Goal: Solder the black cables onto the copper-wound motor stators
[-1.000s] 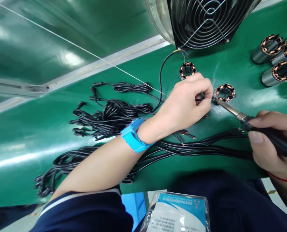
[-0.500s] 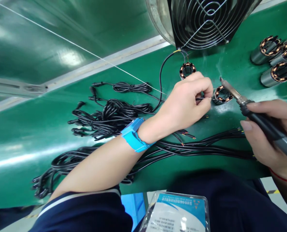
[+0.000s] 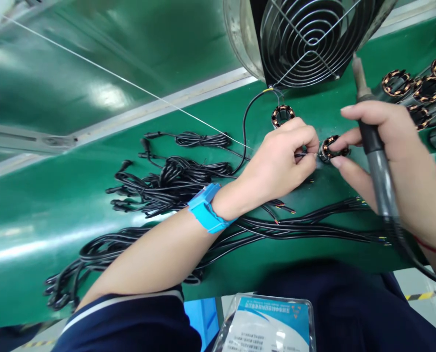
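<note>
On the green bench, head view: left hand (image 3: 276, 164) pinches a thin black lead wire (image 3: 303, 154) against a small copper-wound stator (image 3: 330, 148). Right hand (image 3: 390, 156) steadies that stator, gripping a dark-handled soldering iron (image 3: 374, 146) tip-up, clear of it. Further stators (image 3: 419, 90) and black cable bundles (image 3: 174, 178) lie unjoined.

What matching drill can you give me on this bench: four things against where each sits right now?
Things:
1. soldering iron
2. wound coil
3. blue wristband
4. fan

Places:
A. on the left wrist
B. at the far edge of the green mat, behind the hands
C. pinched between the fingertips of the left hand and the right hand
D. held in the right hand, tip pointing up and away from the work

Pairs: 1-D, 2-C, 3-A, 4-B
</note>
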